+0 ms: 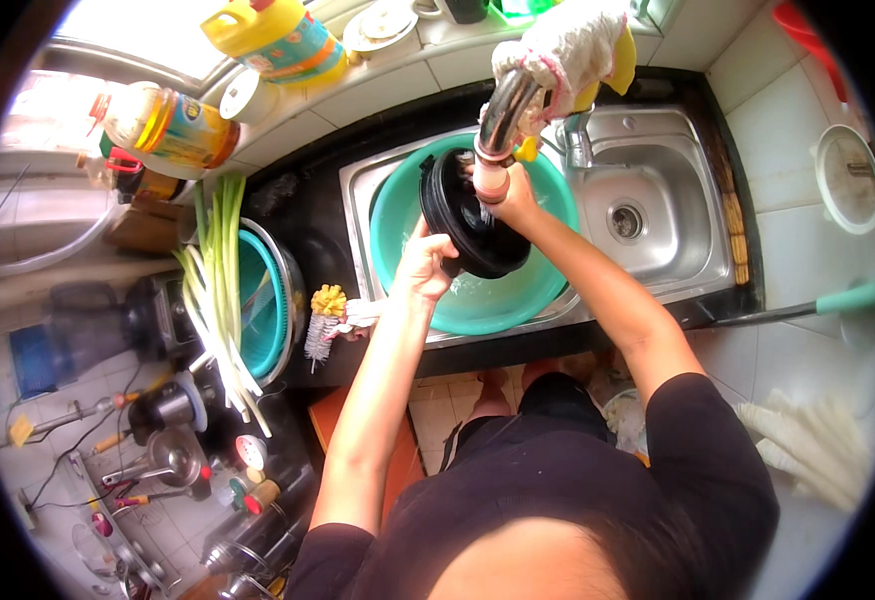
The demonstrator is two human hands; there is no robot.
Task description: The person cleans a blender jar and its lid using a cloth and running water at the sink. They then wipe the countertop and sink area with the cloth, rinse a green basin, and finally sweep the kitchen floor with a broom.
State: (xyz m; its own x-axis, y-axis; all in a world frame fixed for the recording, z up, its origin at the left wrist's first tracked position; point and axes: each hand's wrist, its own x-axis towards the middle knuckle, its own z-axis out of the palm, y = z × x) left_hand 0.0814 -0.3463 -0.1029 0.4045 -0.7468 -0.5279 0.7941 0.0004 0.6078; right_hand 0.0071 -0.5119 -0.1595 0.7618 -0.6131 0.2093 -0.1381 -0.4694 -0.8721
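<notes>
A person in a dark short-sleeved top leans over a double steel sink (673, 265), both forearms reaching forward. The black pot (478, 248) is tilted above the green basin (493, 318), its opening turned toward the person's right, under the end of the bent metal faucet (510, 108). The left hand (426, 264) grasps the pot at its left, near side, with the fingers against the outer wall. The right hand (516, 202) is at the far right of the pot's opening, beside the faucet's pinkish tip; the faucet covers part of it, so whether it grips the rim, the tip or something else cannot be told. The basin, which holds some liquid, fills the left bowl of the sink, while the right bowl shows its round drain (627, 222). A white cloth (573, 62) is wrapped around the upper part of the faucet. Left of the sink, on the dark counter (323, 182), a bristle brush (320, 341) lies near the edge just beside a yellow scrubber (329, 300). Farther left, long green-and-white stalks (220, 292) lie across the side of a teal colander (280, 318). A large yellow jug (286, 48) stands on the ledge behind, near a yellow-labelled jar (183, 128).
</notes>
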